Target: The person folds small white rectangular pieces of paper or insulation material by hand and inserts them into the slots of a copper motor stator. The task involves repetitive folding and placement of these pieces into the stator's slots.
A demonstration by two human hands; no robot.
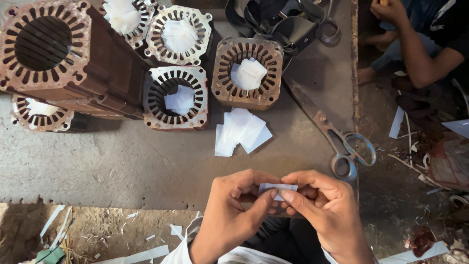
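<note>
Stators of rusty slotted steel (pixel 45 49) crowd the grey workbench (pixel 122 166) at left, several with white paper slips in their bores. Left hand (pixel 234 205) and right hand (pixel 325 203) meet over the bench's near edge, thumbs and forefingers pinched on one small white paper strip (pixel 277 188). A loose pile of white paper slips (pixel 240 132) lies just beyond; metal scissors (pixel 337 142) rest at right.

Paper slip (pixel 277 188) partly hidden by fingers; co-worker (pixel 420 44) cut off.
</note>
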